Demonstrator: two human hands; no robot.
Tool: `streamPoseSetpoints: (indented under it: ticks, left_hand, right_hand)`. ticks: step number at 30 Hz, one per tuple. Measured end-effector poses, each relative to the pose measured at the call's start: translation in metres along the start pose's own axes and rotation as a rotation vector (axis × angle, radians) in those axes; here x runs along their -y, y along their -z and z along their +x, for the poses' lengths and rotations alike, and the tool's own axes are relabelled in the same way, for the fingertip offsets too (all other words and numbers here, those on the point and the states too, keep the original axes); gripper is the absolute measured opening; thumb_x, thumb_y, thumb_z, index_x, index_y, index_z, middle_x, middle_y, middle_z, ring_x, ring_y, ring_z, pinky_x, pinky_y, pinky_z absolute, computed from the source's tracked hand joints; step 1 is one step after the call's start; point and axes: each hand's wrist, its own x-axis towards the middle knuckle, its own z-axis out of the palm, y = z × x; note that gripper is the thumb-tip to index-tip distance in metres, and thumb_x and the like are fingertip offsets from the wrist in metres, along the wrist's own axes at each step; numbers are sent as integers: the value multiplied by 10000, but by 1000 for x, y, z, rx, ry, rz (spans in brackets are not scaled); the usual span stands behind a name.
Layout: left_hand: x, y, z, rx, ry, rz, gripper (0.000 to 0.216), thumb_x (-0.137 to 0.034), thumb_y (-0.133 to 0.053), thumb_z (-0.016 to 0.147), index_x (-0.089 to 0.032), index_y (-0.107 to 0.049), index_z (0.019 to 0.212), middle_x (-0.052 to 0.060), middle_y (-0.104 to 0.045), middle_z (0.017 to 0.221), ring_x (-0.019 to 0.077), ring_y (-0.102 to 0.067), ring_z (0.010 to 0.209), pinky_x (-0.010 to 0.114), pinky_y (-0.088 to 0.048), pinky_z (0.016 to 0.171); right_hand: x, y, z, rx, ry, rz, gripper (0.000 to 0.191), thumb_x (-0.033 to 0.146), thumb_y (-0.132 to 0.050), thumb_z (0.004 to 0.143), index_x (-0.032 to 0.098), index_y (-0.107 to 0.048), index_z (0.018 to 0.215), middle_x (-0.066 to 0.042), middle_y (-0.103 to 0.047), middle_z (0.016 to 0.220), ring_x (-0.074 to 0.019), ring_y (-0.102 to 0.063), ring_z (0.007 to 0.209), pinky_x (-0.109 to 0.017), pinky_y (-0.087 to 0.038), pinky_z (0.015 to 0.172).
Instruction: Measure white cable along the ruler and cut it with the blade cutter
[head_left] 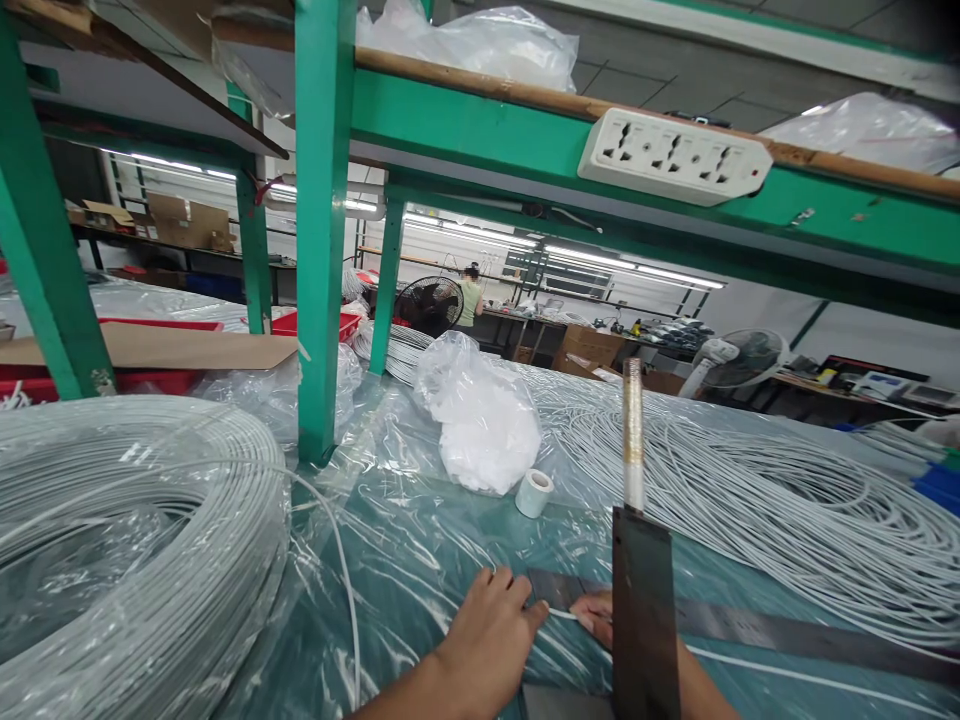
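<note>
While both hands rest low on the worktop (pixel 420 540), which is covered in clear plastic sheeting, we see a thin white wire (pixel 564 614) stretched between them. Our left hand (pixel 487 630) lies palm down with the fingers curled in, its fingertips pinching the wire's end against the sheet. Our right hand (pixel 596 612) is mostly hidden behind a dark upright metal plate (pixel 643 620), so we can only make out a thumb and part of a finger closed on the wire; how tightly the rest of that hand is closed we cannot tell. From the right hand the wire runs on to the right across the worktop, past a dark flat bar (pixel 787 632) lying just beyond that hand. A taped rod (pixel 633 435) stands up from the top of the plate.

Just beyond the left hand's fingertips sits a small roll of white tape (pixel 535 492), and behind that a clear bag of white material (pixel 484 415). Well to the left of the left hand a large coil of grey-white wire (pixel 142 540) fills the corner. To the right of the right hand lies a broad spread of loose white wire loops (pixel 787 500). Beyond the left hand rises a green frame post (pixel 322 230), and a white power strip (pixel 673 155) is fixed to the beam overhead.
</note>
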Motion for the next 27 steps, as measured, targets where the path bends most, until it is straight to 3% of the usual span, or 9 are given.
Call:
streamPoseSetpoints:
  ticks: [4,8,15,22,27]
  left_hand:
    - [-6,7,1,96,46,-10,371,-176,-308,895,-149,-452,1235,108,-513,1089,278,-451,1008,442,-394,834]
    - [-5,12,0,91,73,-68,390,-179,-392,855,-169,-459,1238,111,-496,1116,295,-430,1029,470,-376,855]
    - [0,5,-1,7,75,-106,441,-114,-359,804,-229,-506,1203,106,-499,1071,284,-432,992,467,-367,824]
    - [1,-4,1,-82,146,-172,479,-88,-351,761,-307,-567,1128,62,-527,1028,248,-434,967,403,-326,783]
    - [-2,-5,1,-83,134,-93,505,-73,-347,752,-317,-560,1140,55,-528,1056,246,-437,987,389,-312,797]
  right_hand:
    - [17,9,-2,102,-55,21,371,496,-486,789,191,-697,785,-89,-673,826,-262,-618,779,-354,-514,751]
    - [26,18,-5,128,-151,12,398,519,-479,782,189,-697,824,-97,-668,874,-280,-603,835,-373,-493,795]
    - [28,50,-29,-72,-122,-180,441,561,-466,744,202,-704,836,-113,-617,1032,-302,-556,982,-389,-470,878]
    - [3,97,-105,-295,-415,-217,493,629,-475,682,199,-701,763,-114,-636,996,-293,-577,956,-388,-473,874]
    - [0,105,-132,-441,-528,-239,553,657,-414,676,186,-693,754,-120,-645,953,-291,-591,900,-380,-512,775]
